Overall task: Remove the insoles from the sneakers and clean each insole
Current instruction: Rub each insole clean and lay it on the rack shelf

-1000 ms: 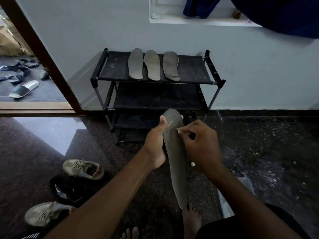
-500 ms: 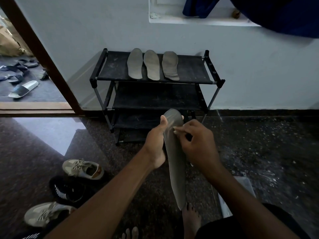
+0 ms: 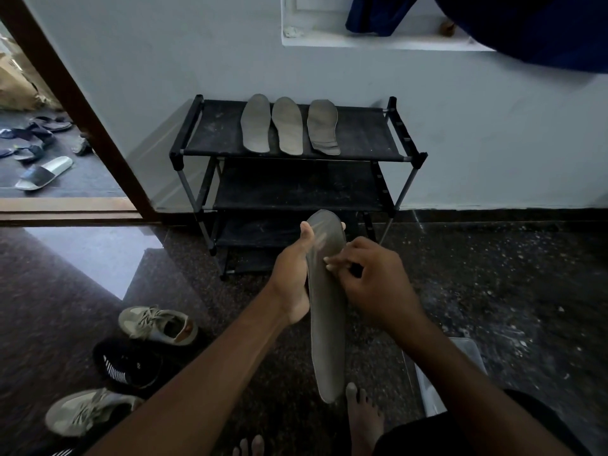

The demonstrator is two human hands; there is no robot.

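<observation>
3 grey insoles (image 3: 288,126) lie side by side on the top shelf of a black shoe rack (image 3: 355,139) against a pale wall. Before it, the left hand (image 3: 292,278) grips a 4th insole (image 3: 325,311) upright by its upper part, while the right hand (image 3: 371,278) presses bunched fingertips (image 3: 330,261) to its face. Sneakers (image 3: 158,324) sit on the dark speckled polished floor (image 3: 493,291) at left.

Four insoles: three on the rack (image 3: 362,133) at (image 3: 256,125), (image 3: 288,126), (image 3: 324,126), one held (image 3: 325,324). Three sneakers: (image 3: 158,325), (image 3: 128,362), (image 3: 87,411). One rack, three shelves.
</observation>
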